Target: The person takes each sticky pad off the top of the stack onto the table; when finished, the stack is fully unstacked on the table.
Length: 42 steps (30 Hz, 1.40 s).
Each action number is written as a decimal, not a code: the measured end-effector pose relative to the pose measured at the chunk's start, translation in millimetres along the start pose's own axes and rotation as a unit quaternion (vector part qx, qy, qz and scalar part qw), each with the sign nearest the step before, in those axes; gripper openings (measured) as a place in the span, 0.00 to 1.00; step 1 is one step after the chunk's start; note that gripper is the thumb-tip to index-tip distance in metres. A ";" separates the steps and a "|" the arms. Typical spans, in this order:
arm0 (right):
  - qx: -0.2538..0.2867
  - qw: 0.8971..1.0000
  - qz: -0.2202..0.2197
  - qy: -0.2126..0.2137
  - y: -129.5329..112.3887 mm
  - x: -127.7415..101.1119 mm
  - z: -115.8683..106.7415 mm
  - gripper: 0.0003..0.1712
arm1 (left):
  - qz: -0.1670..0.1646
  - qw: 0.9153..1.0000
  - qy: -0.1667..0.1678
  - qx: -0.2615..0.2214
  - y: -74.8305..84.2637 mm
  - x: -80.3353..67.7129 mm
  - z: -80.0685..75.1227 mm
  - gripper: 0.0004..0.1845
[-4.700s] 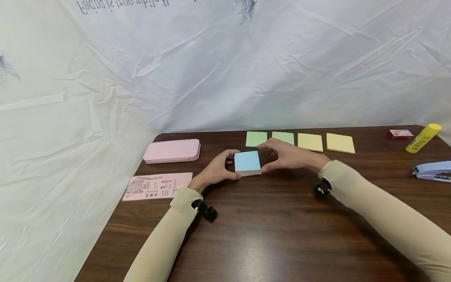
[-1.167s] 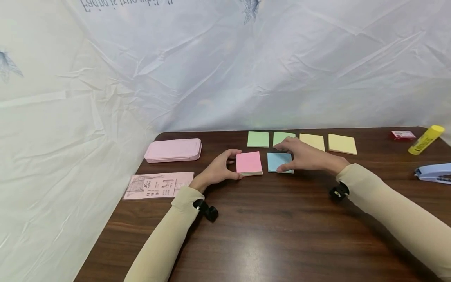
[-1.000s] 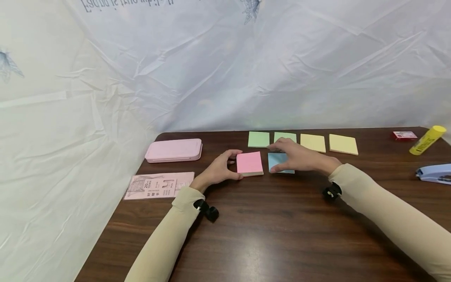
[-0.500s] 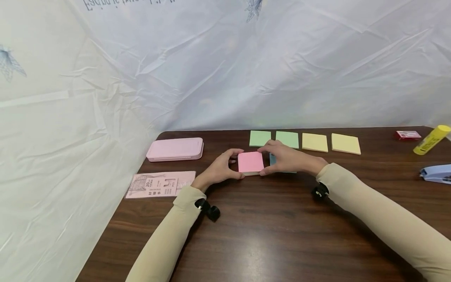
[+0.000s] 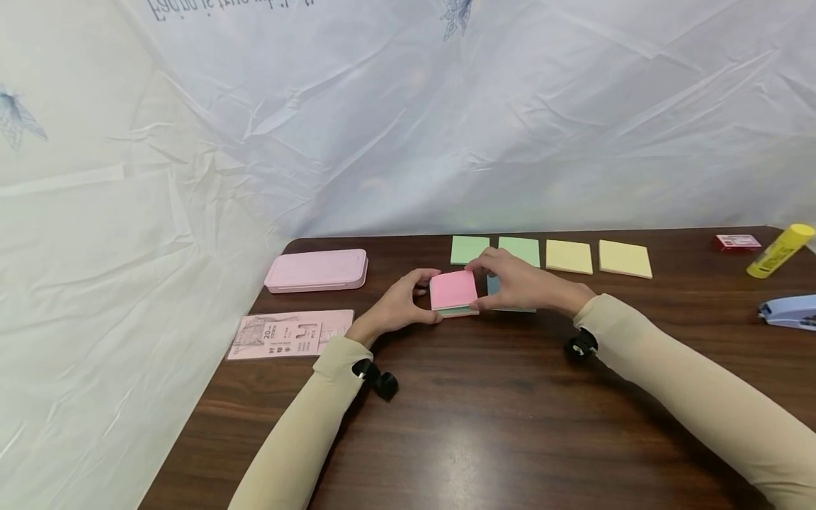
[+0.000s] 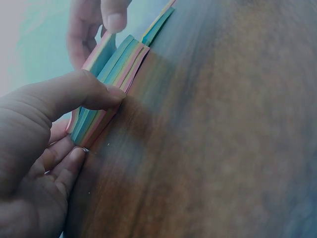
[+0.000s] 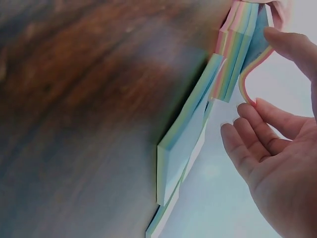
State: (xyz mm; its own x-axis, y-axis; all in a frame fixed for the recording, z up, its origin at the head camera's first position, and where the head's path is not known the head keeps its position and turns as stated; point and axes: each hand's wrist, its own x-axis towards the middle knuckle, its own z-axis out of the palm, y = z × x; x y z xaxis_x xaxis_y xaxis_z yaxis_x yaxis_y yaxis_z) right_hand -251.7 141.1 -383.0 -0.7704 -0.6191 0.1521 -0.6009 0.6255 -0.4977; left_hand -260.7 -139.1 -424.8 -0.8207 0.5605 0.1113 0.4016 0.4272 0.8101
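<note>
A stack of sticky notes (image 5: 454,292) with a pink top lies on the dark wooden table (image 5: 484,411). My left hand (image 5: 400,304) grips its left side, thumb (image 6: 94,91) pressed on the near edge of the stack (image 6: 116,74). My right hand (image 5: 513,283) pinches the pink top layer at its right edge and lifts it, so a greenish layer shows beneath. In the right wrist view the pink layer (image 7: 247,74) curls up between thumb and fingers (image 7: 250,124). A blue pad (image 5: 493,285) lies right of the stack, mostly under my right hand, seen edge-on as the blue pad (image 7: 181,148).
Two green pads (image 5: 468,249) and two yellow pads (image 5: 625,258) form a row behind. A pink case (image 5: 316,269) and a printed leaflet (image 5: 290,334) sit at left. At far right are a red box (image 5: 737,242), a yellow glue stick (image 5: 779,250) and a blue stapler (image 5: 789,312).
My right hand laid the blue pad down beside the stack, came back to it and now raises the pink layer's right edge. My left hand stayed on the stack.
</note>
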 end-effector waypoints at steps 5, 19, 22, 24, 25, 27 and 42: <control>0.007 1.000 0.000 -0.004 0.4 -2.1 -1.6 0.39 | 0.002 1.000 0.001 0.000 -1.2 1.4 0.7 0.46; 0.032 0.999 0.017 0.014 8.5 -16.6 -10.2 0.36 | -0.003 1.000 -0.009 0.000 -1.3 -0.4 0.5 0.44; 0.043 0.999 0.018 0.020 11.2 -21.0 -12.6 0.35 | -0.004 1.000 -0.011 0.002 -1.6 -1.0 0.5 0.44; 0.055 0.998 0.018 0.024 12.4 -23.6 -15.0 0.35 | -0.006 1.000 -0.011 0.003 -1.3 -1.4 0.6 0.44; 0.061 0.998 0.018 0.027 13.1 -24.9 -16.4 0.35 | -0.006 1.000 -0.011 0.002 -1.1 -1.6 0.5 0.44; 0.071 0.997 0.016 0.033 14.3 -27.6 -19.2 0.34 | -0.006 1.000 -0.009 0.002 -0.5 -2.0 0.4 0.43; 0.047 0.995 0.047 0.068 19.7 -55.4 -44.4 0.35 | -0.008 1.000 -0.010 0.001 1.2 -3.3 0.3 0.44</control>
State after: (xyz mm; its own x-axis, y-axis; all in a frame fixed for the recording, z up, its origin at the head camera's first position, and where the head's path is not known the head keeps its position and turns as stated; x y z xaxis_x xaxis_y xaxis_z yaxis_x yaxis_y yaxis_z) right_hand -230.3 208.8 -363.3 -0.8477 -0.4858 0.2129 -0.5074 0.6260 -0.5921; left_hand -257.4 -140.2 -424.3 -0.8190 0.5672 0.0870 0.3891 0.4376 0.8106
